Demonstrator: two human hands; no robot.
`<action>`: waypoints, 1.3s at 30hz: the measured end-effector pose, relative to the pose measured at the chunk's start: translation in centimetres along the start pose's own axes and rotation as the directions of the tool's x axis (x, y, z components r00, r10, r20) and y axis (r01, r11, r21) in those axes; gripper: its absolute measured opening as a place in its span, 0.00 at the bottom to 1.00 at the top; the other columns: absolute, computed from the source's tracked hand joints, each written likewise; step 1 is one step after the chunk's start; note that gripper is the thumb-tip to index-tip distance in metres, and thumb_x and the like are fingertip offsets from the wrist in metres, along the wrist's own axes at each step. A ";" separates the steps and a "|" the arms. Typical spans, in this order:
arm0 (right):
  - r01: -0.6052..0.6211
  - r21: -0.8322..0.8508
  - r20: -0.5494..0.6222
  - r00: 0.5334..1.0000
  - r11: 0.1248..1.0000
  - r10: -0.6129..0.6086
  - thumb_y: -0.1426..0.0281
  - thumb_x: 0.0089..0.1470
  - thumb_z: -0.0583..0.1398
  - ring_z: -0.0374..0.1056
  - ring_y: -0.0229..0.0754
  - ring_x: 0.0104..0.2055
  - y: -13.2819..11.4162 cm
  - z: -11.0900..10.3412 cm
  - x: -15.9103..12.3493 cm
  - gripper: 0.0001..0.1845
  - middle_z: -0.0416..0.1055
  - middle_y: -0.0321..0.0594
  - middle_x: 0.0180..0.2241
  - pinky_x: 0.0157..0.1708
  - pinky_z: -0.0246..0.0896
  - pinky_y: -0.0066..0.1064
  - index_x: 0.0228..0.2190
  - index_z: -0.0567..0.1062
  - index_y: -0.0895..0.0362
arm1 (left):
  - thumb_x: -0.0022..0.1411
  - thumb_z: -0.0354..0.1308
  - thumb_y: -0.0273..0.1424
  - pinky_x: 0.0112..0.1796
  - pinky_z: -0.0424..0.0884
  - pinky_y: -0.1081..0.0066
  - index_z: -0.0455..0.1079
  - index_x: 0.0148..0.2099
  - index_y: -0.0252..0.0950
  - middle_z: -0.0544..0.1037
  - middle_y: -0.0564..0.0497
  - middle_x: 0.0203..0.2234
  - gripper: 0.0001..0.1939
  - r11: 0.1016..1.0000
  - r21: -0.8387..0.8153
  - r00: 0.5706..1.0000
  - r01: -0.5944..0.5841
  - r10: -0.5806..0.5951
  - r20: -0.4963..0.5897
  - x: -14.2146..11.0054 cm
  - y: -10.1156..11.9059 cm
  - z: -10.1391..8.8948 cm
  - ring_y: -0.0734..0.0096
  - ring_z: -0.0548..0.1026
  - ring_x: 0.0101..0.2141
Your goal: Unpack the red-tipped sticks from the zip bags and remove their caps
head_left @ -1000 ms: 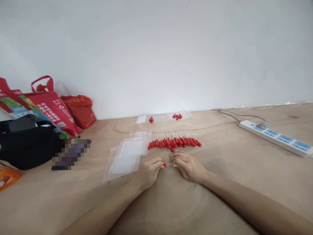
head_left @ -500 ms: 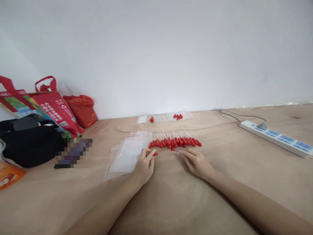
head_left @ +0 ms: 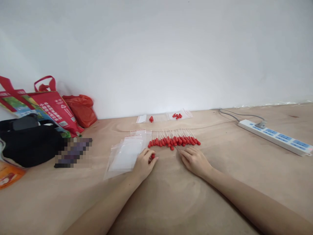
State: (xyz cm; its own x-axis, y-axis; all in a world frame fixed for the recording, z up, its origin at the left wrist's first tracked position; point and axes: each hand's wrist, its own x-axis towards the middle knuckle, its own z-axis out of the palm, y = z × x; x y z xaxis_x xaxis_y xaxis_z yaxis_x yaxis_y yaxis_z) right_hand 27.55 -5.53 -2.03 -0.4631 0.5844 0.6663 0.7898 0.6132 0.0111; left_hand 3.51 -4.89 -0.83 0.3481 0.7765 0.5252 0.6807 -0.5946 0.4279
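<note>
My left hand (head_left: 144,164) rests low over the table, its fingers closed on a small red rubber dropper bulb (head_left: 153,156). My right hand (head_left: 194,160) pinches a thin clear dropper tube (head_left: 178,149), which points toward the row and has no bulb on the end that shows. Just beyond both hands lies a row of droppers (head_left: 183,140), red bulbs toward me and pale tubes pointing away. Beside my left hand, clear zip bags (head_left: 126,156) with white panels overlap one another.
Near the wall lie loose red bulbs (head_left: 177,116) on a clear bag, another small group of red bulbs (head_left: 151,119), and clear tubes (head_left: 161,118) between them. A power strip (head_left: 276,137) is at right. Shopping bags (head_left: 57,111) and a black bag (head_left: 31,143) stand at left.
The bulb and tube, joined end to end between my hands earlier, are now apart. My left hand has drawn back left with the bulb; my right hand has shifted slightly right with the tube.
</note>
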 end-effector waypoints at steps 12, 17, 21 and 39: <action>-0.257 0.183 0.172 0.959 0.949 0.227 0.70 0.53 0.51 0.59 0.35 0.21 -1.4 0.7 0.7 0.12 0.61 0.35 0.18 0.23 0.51 0.25 0.19 0.66 0.57 | 0.55 0.54 0.31 0.37 0.67 0.66 0.65 0.34 0.37 0.70 0.51 0.29 0.04 0.996 0.083 0.999 -0.029 0.032 -0.039 1.2 1.1 -0.2 0.67 0.69 0.34; -0.348 0.234 0.207 0.930 0.908 0.303 0.73 0.48 0.52 0.56 0.34 0.18 -1.6 1.0 1.3 0.10 0.60 0.32 0.16 0.21 0.48 0.25 0.17 0.63 0.56 | 0.54 0.55 0.34 0.35 0.65 0.67 0.64 0.27 0.36 0.70 0.52 0.25 0.08 0.987 0.157 0.998 0.044 -0.037 -0.048 4.6 1.9 0.7 0.67 0.68 0.31; -0.383 0.278 0.212 0.919 0.881 0.333 0.75 0.47 0.51 0.54 0.33 0.16 -1.9 0.8 1.8 0.10 0.59 0.31 0.14 0.19 0.46 0.25 0.17 0.62 0.56 | 0.52 0.57 0.39 0.31 0.63 0.68 0.61 0.22 0.36 0.69 0.52 0.22 0.14 0.959 0.259 0.994 0.112 -0.110 -0.023 6.7 3.0 2.0 0.67 0.67 0.28; -0.238 0.334 -0.154 0.941 0.912 0.302 0.66 0.50 0.55 0.64 0.44 0.39 0.4 0.3 0.8 0.20 0.67 0.46 0.37 0.38 0.61 0.36 0.46 0.65 0.58 | 0.57 0.51 0.31 0.35 0.64 0.68 0.66 0.31 0.36 0.70 0.51 0.26 0.05 0.996 0.085 0.993 -0.040 0.049 -0.107 1.4 1.6 -1.2 0.69 0.68 0.32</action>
State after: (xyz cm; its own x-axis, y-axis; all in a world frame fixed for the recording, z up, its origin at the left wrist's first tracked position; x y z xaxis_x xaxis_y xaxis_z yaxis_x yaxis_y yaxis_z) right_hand 27.39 -4.71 -1.69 -0.1356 0.6531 0.7450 0.6963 0.5978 -0.3973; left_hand 4.31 -5.03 1.52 0.3101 0.7194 0.6215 0.7186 -0.6054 0.3422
